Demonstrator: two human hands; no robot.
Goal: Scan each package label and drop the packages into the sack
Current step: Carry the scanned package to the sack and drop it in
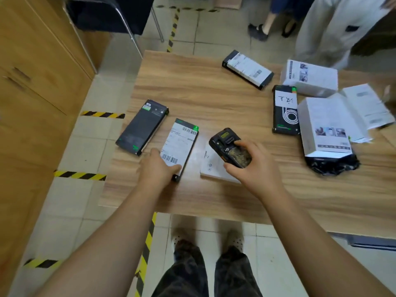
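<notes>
The right hand (pixel 246 166) curls its grip around a black handheld scanner (pixel 230 146), covering the scanner's lower half and part of a flat white package (pixel 212 166) under it. At nine o'clock from the scanner, the left hand (pixel 156 168) holds the near end of a slim dark box (pixel 181 146), thumb over its glossy white barcode label. A matte black box (pixel 142 127) lies just beside it at ten o'clock. On the wood-grain table (pixel 214 99), toward two o'clock, lie more black and white cartons, blurred, one white carton (pixel 325 127) resting on crumpled black plastic (pixel 334 162). I can make out no sack.
</notes>
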